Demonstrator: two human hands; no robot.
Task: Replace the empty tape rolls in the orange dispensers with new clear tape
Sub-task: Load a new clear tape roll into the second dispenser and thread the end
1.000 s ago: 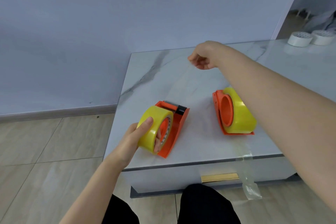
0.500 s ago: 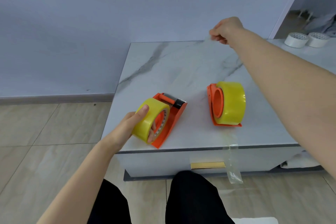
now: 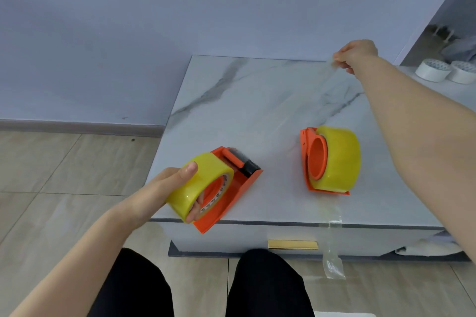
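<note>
Two orange dispensers lie on the marble table (image 3: 257, 100). The left dispenser (image 3: 237, 195) sits at the front edge with a yellowish clear tape roll (image 3: 198, 183) on it. My left hand (image 3: 164, 188) grips that roll, thumb on top. My right hand (image 3: 356, 55) is raised over the far right of the table, pinching the end of a clear tape strip (image 3: 332, 72) that stretches back toward the left roll. The right dispenser (image 3: 313, 159) stands on its side with a full roll (image 3: 340, 159) mounted.
A loose clear tape strip (image 3: 331, 247) hangs from the table's front edge below the right dispenser. Two white tape rolls (image 3: 447, 72) sit on the surface at far right. My knees (image 3: 265, 280) are below the drawer with a gold handle (image 3: 292, 244). Tiled floor lies to the left.
My right hand has moved from the table's middle up and to the right, drawing the tape strip longer. My left hand has kept its grip on the roll.
</note>
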